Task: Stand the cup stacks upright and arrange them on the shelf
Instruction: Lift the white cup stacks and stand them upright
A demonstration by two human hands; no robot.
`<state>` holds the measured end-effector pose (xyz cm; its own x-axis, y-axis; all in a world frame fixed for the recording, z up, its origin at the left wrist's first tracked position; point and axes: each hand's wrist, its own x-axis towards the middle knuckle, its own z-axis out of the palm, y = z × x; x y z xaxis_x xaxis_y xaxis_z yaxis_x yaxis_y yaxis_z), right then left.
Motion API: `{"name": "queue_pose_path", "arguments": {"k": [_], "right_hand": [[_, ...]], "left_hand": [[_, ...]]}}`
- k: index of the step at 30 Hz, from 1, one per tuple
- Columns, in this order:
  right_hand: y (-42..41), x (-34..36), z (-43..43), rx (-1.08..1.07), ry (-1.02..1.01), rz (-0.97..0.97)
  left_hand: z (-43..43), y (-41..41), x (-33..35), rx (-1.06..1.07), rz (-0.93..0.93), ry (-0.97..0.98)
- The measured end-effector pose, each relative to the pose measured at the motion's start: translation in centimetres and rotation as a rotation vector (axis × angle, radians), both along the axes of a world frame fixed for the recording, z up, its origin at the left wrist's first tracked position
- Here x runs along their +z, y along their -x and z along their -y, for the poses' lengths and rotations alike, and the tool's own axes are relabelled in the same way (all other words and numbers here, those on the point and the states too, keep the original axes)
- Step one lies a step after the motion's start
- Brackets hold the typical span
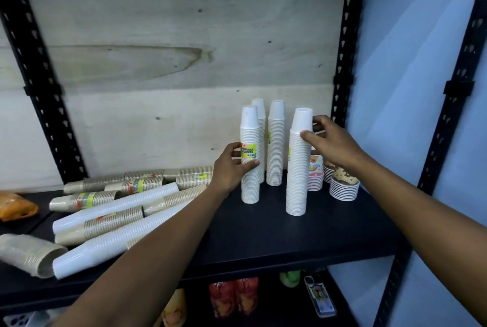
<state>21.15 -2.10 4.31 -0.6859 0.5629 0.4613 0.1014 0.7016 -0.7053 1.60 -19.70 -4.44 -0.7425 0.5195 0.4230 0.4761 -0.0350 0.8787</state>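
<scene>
The left hand (229, 168) is wrapped round a white cup stack (249, 139). Its thumb is in front, right by the yellow label. On my screen that stack stands up straight on the black shelf (263, 234), near the middle.

The right hand (332, 145) grips the top part of a taller white stack (297, 168). The thumb presses the near side and the fingers curl round the far side. This stack stands closer to me, just to the right of the first 1.

I can see 2 more white stacks standing behind them, a back stack (262, 126) and a middle stack (276, 147). They are close together, near the wooden back board (171, 37).

To the right are short stacks of printed cups (344, 187), standing near the black post (342, 37).

On the left side of the shelf, a pile of stacks (116, 205) lies flat. Some are white and some are brown, and they lie across each other. The left arm reaches over the pile.

An orange bag (15, 207) sits at the far left edge. On the shelf below I can see red packets (233, 297), but I cannot tell what is in them.
</scene>
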Motion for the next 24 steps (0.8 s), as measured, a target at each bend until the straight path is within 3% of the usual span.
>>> {"name": "queue_pose_path", "arguments": {"k": [7, 13, 17, 24], "right_hand": [[-1.1, 0.7, 0.3, 0.004, -0.025, 0.005], [-1.9, 2.0, 2.8, -0.218, -0.412, -0.309], [-0.5, 1.7, 6.8, -0.030, -0.474, -0.308], [3.4, -2.3, 14.9, 0.330, -0.390, -0.018]], "left_hand": [[1.4, -0.1, -0.3, 0.067, 0.015, 0.135], [6.3, -0.6, 0.7, 0.119, -0.006, 0.257], [12.2, 0.0, 1.7, 0.147, -0.052, 0.324], [22.5, 1.0, 2.6, 0.265, -0.164, 0.555]]}}
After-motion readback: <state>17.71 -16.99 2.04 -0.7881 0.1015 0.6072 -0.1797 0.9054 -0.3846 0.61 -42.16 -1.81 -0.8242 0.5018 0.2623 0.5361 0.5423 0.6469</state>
